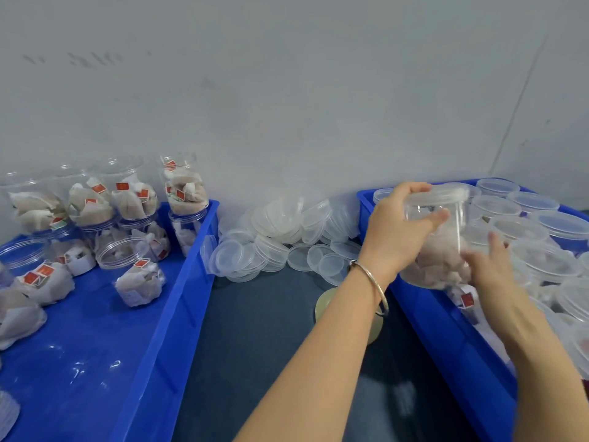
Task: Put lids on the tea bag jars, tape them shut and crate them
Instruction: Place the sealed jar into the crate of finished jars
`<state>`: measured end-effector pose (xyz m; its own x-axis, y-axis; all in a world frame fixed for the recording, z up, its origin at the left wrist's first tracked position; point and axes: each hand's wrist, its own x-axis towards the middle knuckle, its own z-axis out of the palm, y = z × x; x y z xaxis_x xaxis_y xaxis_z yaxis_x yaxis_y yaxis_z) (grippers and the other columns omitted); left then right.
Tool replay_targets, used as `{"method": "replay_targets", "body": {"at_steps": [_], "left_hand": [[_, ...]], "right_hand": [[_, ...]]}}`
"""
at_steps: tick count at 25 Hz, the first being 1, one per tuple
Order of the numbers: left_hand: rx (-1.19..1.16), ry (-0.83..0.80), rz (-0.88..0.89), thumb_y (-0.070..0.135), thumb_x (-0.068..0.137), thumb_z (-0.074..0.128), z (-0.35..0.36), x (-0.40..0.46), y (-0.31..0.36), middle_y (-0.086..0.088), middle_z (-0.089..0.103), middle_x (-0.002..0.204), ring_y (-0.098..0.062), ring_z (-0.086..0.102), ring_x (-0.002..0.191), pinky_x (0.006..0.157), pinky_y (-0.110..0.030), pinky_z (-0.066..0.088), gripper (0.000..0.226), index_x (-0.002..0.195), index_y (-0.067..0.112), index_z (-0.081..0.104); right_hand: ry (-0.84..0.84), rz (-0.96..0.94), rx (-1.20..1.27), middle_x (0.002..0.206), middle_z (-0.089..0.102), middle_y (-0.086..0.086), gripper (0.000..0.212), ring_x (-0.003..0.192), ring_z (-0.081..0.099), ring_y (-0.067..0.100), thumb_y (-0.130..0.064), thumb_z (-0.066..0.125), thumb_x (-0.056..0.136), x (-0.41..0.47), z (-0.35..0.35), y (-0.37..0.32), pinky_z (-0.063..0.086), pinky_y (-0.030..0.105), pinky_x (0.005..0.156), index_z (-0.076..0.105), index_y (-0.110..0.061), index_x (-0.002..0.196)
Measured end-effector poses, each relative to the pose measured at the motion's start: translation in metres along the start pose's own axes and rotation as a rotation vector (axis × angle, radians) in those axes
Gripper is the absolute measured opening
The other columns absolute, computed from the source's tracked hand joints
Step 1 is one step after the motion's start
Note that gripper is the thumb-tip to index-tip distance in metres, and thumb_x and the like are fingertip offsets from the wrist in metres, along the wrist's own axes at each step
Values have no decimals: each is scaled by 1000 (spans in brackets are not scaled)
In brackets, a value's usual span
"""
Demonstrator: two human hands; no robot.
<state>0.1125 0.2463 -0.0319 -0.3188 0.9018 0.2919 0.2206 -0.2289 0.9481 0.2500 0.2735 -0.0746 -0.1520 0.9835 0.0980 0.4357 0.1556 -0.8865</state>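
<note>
A: What do the two hands hold?

B: I see the left hand curled round the upper part of a clear jar, fingers over its far side and thumb across the near wall, just below the lid that sits on its mouth. The right hand meets the jar's lower part; it is blurred, but its fingers appear wrapped against the wall where the tea bags are packed. The jar is tilted, lid end away from me, and held above the near left corner of the right crate.

A: And the surroundings?

B: The right crate, blue, holds many lidded jars standing close together. The left crate, also blue, holds open jars of tea bags with red tags; several stand stacked along its far edge, others lie on its floor. Between the crates, on the dark table, I see a heap of loose clear lids. A roll of tape lies on the table, partly hidden under the left forearm, which wears a thin metal bracelet. A pale wall stands behind everything.
</note>
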Motion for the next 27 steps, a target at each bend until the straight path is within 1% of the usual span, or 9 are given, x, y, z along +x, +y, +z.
{"method": "replay_targets", "body": {"at_steps": [2, 4, 6, 8, 12, 14, 17, 21, 27], "left_hand": [[-31, 99, 12, 21, 87, 69, -2, -2, -3, 3, 55, 123, -5, 54, 106, 94, -17, 45, 33, 118, 24, 58], [-86, 191, 8, 21, 87, 70, -4, -4, -5, 2, 56, 125, -11, 51, 115, 102, -35, 45, 33, 118, 23, 58], [-96, 233, 26, 21, 87, 69, -7, -8, -7, 4, 56, 126, -10, 50, 117, 104, -35, 43, 33, 118, 22, 58], [-83, 228, 56, 21, 87, 70, -9, -13, -9, 6, 55, 127, -6, 49, 118, 103, -31, 41, 34, 119, 24, 58], [-119, 71, 93, 22, 86, 71, -4, -28, -16, 13, 56, 126, -19, 56, 117, 103, -43, 43, 34, 113, 37, 58], [-158, 27, 109, 23, 86, 71, 1, -31, -18, 22, 55, 123, -27, 59, 113, 103, -47, 44, 34, 111, 41, 57], [-147, 17, 138, 24, 87, 71, 15, -29, -19, 30, 51, 119, -17, 54, 121, 106, -41, 42, 35, 114, 41, 56], [-35, 73, 208, 16, 85, 72, 30, -26, -30, 7, 52, 124, -2, 48, 117, 103, -22, 39, 38, 120, 23, 60], [-76, 197, 247, 17, 87, 70, 33, -16, -46, -1, 48, 133, -13, 46, 126, 105, -37, 41, 35, 119, 25, 60]], "right_hand": [[-60, 86, -255, 128, 53, 18, 51, 121, 48, 37, -23, 36, 99, 7, -11, 21, 31, 55, 107, 25, -22, 148], [-183, 124, -568, 143, 41, 7, 41, 131, 41, 30, -23, 40, 99, 0, -16, 28, 23, 57, 112, 40, -26, 139], [-217, 114, -747, 153, 26, -2, 39, 141, 25, 26, -27, 44, 98, -9, -16, 28, 14, 60, 115, 43, -34, 136], [-207, 127, -771, 155, 24, -6, 39, 144, 14, 26, -32, 50, 96, -16, -20, 18, 9, 58, 116, 44, -42, 133], [-282, 204, -664, 146, 39, 1, 46, 138, 28, 26, -20, 70, 81, -13, -40, 13, 19, 58, 113, 52, -44, 116], [-372, 158, -684, 148, 36, 1, 58, 137, 29, 25, -22, 74, 79, -14, -49, 16, 23, 55, 113, 47, -44, 126], [-303, 137, -741, 155, 27, 3, 90, 141, 23, 29, -51, 75, 73, -20, -61, 24, 21, 51, 115, 25, -38, 146], [-250, 283, -714, 154, 32, 6, 102, 142, 22, 34, -72, 64, 62, -19, -69, 30, 18, 47, 116, 24, -33, 148], [-265, 173, -741, 156, 27, 4, 90, 143, 22, 29, -59, 68, 76, -13, -64, 27, 15, 49, 117, 21, -31, 149]]}}
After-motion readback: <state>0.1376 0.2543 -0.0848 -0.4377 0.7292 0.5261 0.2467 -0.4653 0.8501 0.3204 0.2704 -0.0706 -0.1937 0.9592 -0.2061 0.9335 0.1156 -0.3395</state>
